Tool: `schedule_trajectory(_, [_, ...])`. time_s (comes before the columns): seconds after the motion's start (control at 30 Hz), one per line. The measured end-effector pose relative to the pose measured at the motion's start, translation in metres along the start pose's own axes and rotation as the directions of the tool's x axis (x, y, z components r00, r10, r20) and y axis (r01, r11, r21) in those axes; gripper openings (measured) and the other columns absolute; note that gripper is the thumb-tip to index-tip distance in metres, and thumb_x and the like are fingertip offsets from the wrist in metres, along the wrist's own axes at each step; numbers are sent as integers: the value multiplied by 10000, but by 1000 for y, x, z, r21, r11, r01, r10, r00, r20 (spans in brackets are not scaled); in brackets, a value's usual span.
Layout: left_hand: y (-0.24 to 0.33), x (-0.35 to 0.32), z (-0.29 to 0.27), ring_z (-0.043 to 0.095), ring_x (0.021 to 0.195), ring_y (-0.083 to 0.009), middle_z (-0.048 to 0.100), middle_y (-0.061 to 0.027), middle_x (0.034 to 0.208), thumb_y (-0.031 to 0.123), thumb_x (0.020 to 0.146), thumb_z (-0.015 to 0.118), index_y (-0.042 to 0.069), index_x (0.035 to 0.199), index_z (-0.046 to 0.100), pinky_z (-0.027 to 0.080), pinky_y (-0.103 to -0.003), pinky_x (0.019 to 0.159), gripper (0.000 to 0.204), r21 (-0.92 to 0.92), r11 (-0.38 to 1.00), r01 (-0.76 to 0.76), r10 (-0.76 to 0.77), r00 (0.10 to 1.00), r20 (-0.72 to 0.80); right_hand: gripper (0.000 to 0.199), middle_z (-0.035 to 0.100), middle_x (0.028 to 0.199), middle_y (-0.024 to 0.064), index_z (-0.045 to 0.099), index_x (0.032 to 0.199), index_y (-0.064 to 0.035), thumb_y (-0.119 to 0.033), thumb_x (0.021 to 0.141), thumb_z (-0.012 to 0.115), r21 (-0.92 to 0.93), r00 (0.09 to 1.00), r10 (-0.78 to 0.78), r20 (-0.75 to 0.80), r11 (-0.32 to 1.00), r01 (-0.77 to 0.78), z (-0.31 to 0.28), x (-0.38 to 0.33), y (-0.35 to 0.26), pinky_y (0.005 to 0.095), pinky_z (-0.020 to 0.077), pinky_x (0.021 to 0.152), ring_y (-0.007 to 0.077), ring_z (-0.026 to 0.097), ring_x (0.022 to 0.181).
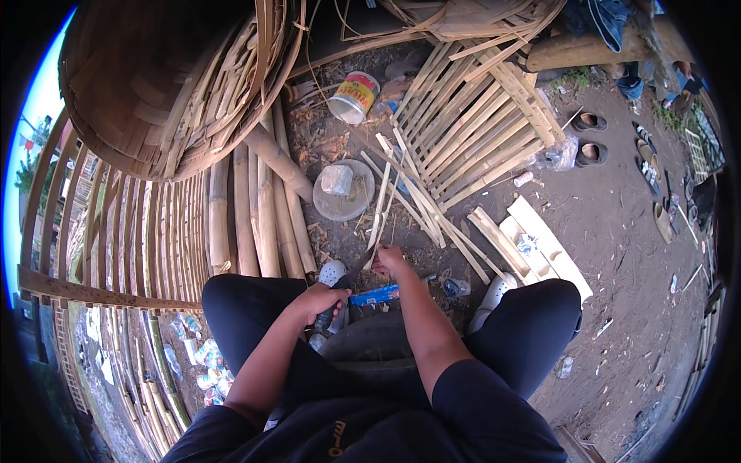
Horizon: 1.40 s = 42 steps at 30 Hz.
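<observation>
Left of the white shoes (332,272), bamboo poles (266,220) lie side by side, seemingly for easy reach; straight ahead, the right hand (388,259) closes on a pale bamboo strip (379,212) that points away, probably to steady it; the left hand (318,303) grips a dark knife (359,270), its blade slanting toward the right hand, likely so that it meets the strip; ahead to the right spreads a slatted bamboo panel (480,117); loose strips (421,204), lying crossed between it and the right hand, may hamper reaching; nearby are a round slab (340,208) bearing a pale block (336,180), a yellow-and-red bucket (357,94) and a blue packet (376,295).
</observation>
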State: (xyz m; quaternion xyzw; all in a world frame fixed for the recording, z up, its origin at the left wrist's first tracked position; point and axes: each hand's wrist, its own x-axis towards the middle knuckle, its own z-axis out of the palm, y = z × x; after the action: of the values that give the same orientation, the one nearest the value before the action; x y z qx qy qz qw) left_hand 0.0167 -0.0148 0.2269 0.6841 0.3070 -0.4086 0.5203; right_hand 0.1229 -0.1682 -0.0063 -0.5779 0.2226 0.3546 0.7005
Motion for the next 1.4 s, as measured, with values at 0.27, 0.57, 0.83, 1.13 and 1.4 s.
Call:
schedule_trajectory(0.27, [3, -21, 2, 509, 498, -108, 536, -11, 626, 212, 893, 656, 40, 764, 565, 425, -275, 462, 233, 57, 996, -63, 63, 998, -11, 366, 653, 897, 196, 513, 1152, 2, -325, 987, 502, 20, 993, -82, 84, 997, 80, -8, -16, -25, 444, 604, 663, 312, 691, 760])
schedule_trajectory(0.57, [-7, -86, 5, 512, 521, -114, 530, -15, 644, 198, 913, 633, 30, 772, 562, 423, -279, 475, 231, 16, 985, -173, 173, 984, 41, 334, 653, 918, 237, 475, 1164, 61, -173, 929, 507, -23, 990, -129, 62, 991, 131, 1, -72, -58, 483, 608, 639, 374, 696, 750])
schedule_trajectory(0.83, [-33, -131, 3, 498, 535, -105, 519, -16, 652, 203, 931, 618, 24, 753, 553, 398, -259, 495, 260, -16, 962, -272, 273, 959, 76, 326, 652, 947, 223, 546, 1122, 82, -41, 820, 542, -94, 986, -163, 22, 982, 165, 0, -126, -101, 472, 612, 627, 346, 697, 759])
schedule_trajectory(1.13, [-22, -186, 16, 493, 535, -105, 508, -10, 665, 209, 945, 608, 20, 817, 544, 410, -260, 507, 237, -223, 920, -323, 364, 913, 183, 283, 659, 871, 198, 592, 1021, 136, 38, 783, 473, -262, 947, -293, -130, 932, 252, -60, -154, -144, 389, 558, 526, 308, 694, 713])
schedule_trajectory(1.4, [34, -154, 4, 497, 581, -105, 505, -10, 714, 152, 902, 663, 50, 832, 523, 453, -287, 553, 187, -387, 871, -303, 392, 903, 176, 306, 654, 870, 256, 571, 1004, 182, 106, 743, 430, -441, 976, -187, 110, 871, 217, -92, -259, -228, 417, 616, 646, 315, 701, 743])
